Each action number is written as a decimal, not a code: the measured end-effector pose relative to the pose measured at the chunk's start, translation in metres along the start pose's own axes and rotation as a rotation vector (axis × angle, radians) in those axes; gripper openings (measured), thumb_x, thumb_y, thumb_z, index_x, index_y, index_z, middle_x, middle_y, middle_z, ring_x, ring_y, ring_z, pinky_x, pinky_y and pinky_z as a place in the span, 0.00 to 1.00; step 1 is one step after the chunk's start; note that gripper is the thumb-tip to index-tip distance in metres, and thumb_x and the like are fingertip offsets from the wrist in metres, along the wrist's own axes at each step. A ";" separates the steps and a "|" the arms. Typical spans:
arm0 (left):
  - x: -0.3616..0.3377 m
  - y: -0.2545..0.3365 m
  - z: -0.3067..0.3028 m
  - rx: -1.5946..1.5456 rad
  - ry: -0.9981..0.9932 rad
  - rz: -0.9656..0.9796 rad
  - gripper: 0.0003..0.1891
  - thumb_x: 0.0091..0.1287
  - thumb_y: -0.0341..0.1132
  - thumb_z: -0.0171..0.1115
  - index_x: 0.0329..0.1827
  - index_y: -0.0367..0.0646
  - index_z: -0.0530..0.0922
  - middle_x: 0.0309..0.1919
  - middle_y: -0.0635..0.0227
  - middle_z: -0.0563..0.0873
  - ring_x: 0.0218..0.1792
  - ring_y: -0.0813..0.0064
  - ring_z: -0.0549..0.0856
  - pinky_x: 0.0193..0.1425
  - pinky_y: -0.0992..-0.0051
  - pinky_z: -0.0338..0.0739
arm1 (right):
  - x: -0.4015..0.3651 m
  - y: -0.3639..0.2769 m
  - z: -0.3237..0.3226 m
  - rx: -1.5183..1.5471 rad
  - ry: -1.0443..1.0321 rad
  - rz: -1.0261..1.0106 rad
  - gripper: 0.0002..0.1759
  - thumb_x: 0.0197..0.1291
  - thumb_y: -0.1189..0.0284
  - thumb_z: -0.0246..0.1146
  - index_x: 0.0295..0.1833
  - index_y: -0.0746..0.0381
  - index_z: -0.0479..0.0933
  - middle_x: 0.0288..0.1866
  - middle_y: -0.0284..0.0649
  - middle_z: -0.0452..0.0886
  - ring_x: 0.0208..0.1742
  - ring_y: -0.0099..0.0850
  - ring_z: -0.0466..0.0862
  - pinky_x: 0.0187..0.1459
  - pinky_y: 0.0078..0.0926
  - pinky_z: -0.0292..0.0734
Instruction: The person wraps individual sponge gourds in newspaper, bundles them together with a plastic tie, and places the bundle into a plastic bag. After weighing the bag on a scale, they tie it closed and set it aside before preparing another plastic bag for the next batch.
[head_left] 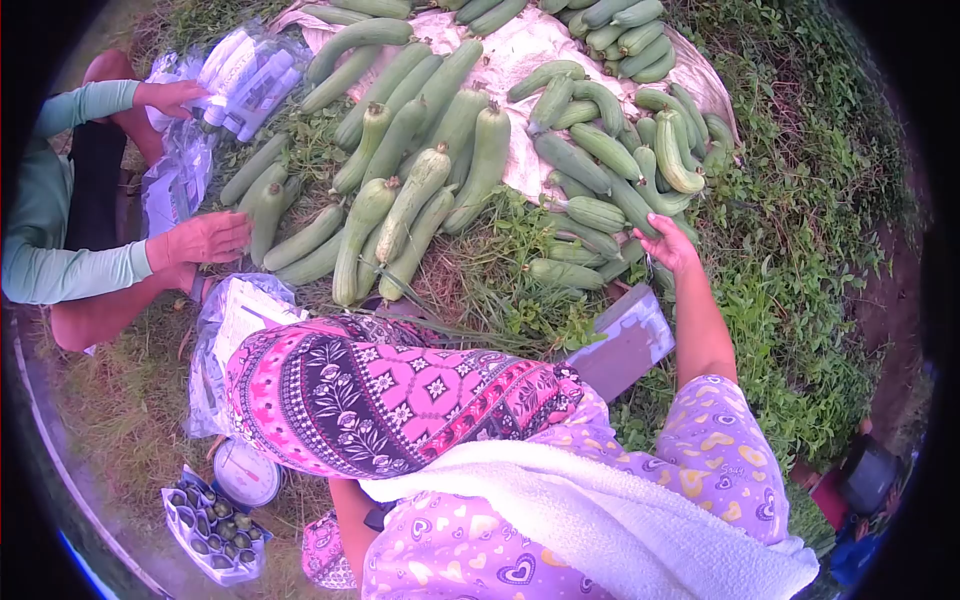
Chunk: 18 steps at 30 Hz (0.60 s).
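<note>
My right hand [670, 245] reaches out over the right-hand pile, its fingers closed round the near end of a long green sponge gourd [632, 203]. That gourd still lies among several others, next to a curved, paler gourd [672, 155]. Below the hand lie shorter ridged gourds [565, 274]. My left forearm [350, 520] goes down behind my patterned skirt [400, 395], which hides the left hand. In front of my knees lie large sponge gourds [412, 200] in a row on the grass.
A co-worker's hand [210, 238] touches gourds at the left; their other hand [175, 97] rests at plastic-wrapped packs [250, 85]. A pale sheet [510, 140] lies under the gourds. A flat board [630, 340], a round dial scale [248, 472] and a filled plastic bag [213, 530] are near me.
</note>
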<state>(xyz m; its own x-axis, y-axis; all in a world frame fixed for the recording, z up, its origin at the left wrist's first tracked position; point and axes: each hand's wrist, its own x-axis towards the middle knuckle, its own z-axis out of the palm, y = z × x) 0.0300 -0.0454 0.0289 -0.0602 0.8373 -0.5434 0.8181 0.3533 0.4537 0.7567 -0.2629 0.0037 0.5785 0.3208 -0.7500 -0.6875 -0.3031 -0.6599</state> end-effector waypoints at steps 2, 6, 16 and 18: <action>0.002 0.000 0.001 0.002 -0.001 0.008 0.15 0.57 0.38 0.65 0.41 0.37 0.80 0.36 0.53 0.85 0.40 0.58 0.84 0.47 0.65 0.77 | -0.005 -0.015 -0.004 -0.181 -0.047 -0.038 0.21 0.53 0.64 0.71 0.47 0.54 0.69 0.43 0.37 0.78 0.37 0.33 0.84 0.32 0.28 0.79; 0.005 0.000 0.003 0.010 -0.006 0.035 0.15 0.57 0.38 0.65 0.41 0.37 0.80 0.36 0.54 0.85 0.39 0.58 0.84 0.47 0.65 0.77 | -0.041 -0.067 -0.020 -0.316 0.018 -0.147 0.20 0.53 0.67 0.69 0.48 0.53 0.69 0.44 0.36 0.77 0.36 0.31 0.82 0.30 0.23 0.76; 0.034 -0.034 0.041 -0.084 0.048 -0.045 0.13 0.57 0.36 0.64 0.41 0.37 0.80 0.36 0.54 0.84 0.40 0.58 0.84 0.47 0.64 0.77 | -0.055 -0.118 0.094 -0.189 -0.713 -0.318 0.38 0.57 0.65 0.66 0.69 0.64 0.58 0.62 0.48 0.71 0.41 0.29 0.77 0.42 0.28 0.78; 0.029 -0.021 0.032 -0.059 0.185 -0.047 0.12 0.56 0.35 0.64 0.40 0.37 0.80 0.36 0.56 0.83 0.40 0.58 0.83 0.47 0.63 0.77 | -0.054 -0.098 0.200 -0.318 -0.868 -0.320 0.42 0.54 0.62 0.68 0.69 0.65 0.58 0.61 0.49 0.71 0.41 0.30 0.78 0.42 0.28 0.78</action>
<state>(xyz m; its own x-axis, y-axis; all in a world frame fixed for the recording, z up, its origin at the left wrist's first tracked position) 0.0291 -0.0421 -0.0191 -0.2061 0.8797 -0.4284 0.7772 0.4132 0.4746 0.7047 -0.0711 0.1182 0.1057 0.9403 -0.3236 -0.3303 -0.2738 -0.9033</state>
